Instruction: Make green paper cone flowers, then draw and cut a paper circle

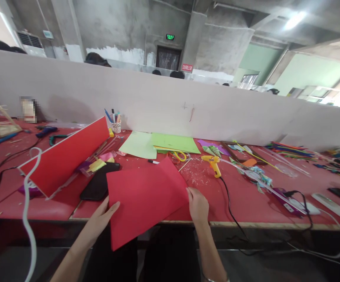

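Note:
A sheet of red paper (pixel 146 199) is held tilted over the front edge of the table, its lower left corner hanging past the edge. My left hand (pixel 103 215) grips its left side, thumb on top and the other fingers hidden underneath. At the right side, my right hand (pixel 197 203) pinches the paper's edge between thumb and fingers. Whether it is one sheet or a thin stack, I cannot tell. A black phone (pixel 97 182) lies just behind my left hand, partly covered by the paper.
A red board (pixel 66 160) leans at the left, beside a white cable (pixel 27 211). Green paper sheets (pixel 175 143) and a pen cup (pixel 116 127) stand at the back. A yellow glue gun (pixel 213 164) with its black cord lies right, near a purple power strip (pixel 289 201).

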Tool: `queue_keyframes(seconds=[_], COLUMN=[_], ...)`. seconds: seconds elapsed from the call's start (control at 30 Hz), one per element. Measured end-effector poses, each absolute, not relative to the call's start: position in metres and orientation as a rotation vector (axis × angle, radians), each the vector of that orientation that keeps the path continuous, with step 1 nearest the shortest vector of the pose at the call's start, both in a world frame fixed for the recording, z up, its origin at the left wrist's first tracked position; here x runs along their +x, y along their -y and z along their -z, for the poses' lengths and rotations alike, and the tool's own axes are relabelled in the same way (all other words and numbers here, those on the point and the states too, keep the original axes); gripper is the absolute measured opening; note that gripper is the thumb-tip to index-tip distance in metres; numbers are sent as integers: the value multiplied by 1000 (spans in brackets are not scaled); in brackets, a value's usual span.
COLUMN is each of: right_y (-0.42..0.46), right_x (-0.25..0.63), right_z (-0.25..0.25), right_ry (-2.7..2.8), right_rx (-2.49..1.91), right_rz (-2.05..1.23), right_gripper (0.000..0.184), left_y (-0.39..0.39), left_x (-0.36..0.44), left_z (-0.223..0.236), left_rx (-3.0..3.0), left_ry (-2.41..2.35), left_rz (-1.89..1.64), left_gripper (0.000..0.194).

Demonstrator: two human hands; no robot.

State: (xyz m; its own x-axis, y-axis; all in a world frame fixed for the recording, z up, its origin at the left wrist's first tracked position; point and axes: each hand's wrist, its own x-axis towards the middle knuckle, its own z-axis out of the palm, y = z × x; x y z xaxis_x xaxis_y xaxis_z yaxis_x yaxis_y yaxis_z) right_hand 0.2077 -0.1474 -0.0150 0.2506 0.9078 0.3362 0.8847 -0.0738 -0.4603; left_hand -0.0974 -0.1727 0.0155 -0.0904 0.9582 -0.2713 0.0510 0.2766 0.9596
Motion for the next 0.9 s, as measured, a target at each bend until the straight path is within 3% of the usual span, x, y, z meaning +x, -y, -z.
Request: queue_keyframes(seconds=[0.23, 0.4, 0.57, 0.73, 0.9], right_y=[143, 144, 145, 112, 20], right_x=[218, 224, 212, 200, 191], right_z=[18, 14, 4, -25, -55], right_ry=[1504, 1261, 1065, 1247, 1538], right_rx=[-1800, -1564, -1300, -1273, -1435], right_rz=[-304, -791, -1128, -1080, -629], right_gripper=[39, 48, 32, 29, 34], left_y=[182, 179, 177, 177, 171], left_x=[-93, -95, -99, -113, -126], left_z=[-9, -10, -19, -29, -46], left_rx=[973, 854, 686, 637, 768], left_ry=[-1434, -1468, -1307, -1408, -1597], left_rz=[-918, -989, -1040, -1121, -1269], left_gripper=[38, 40, 41, 45, 46])
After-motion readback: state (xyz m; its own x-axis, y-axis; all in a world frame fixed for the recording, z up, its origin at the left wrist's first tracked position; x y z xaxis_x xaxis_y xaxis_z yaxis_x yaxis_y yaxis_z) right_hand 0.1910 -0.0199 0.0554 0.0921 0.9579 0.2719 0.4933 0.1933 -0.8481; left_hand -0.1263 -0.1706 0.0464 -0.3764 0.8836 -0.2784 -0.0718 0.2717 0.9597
